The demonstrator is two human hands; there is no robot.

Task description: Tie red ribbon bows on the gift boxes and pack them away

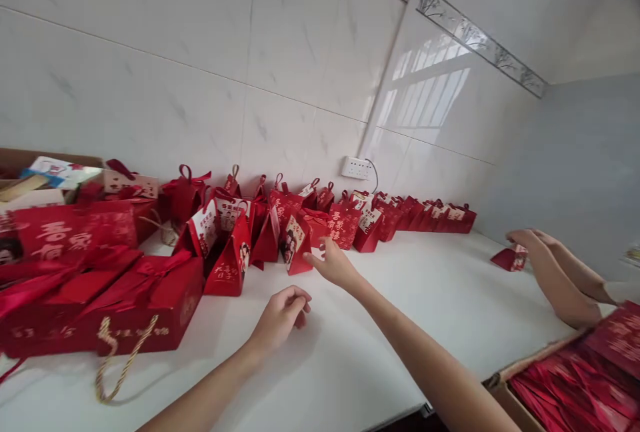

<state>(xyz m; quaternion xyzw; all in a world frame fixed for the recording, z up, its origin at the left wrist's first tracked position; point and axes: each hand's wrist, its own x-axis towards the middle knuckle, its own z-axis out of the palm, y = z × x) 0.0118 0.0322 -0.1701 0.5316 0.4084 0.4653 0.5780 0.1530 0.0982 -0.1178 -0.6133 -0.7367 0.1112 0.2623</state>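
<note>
My right hand (pixel 333 263) reaches forward over the white table (pixel 410 299), fingers apart, its fingertips at a small red gift box (pixel 296 243) with a picture tag. It holds nothing. My left hand (pixel 281 316) hovers closer to me above the table, fingers curled loosely inward, with nothing visible in them. A row of small red gift boxes (pixel 350 219) with ribbon handles stands along the tiled wall.
Larger red boxes with ribbons and a rope handle (pixel 120 299) lie at the left. A cardboard box of red flat packs (pixel 575 379) sits at the right front. Another person's arms (pixel 555 272) reach to a red box (pixel 511 258) at the right. A wall socket (pixel 355 167) is behind the row.
</note>
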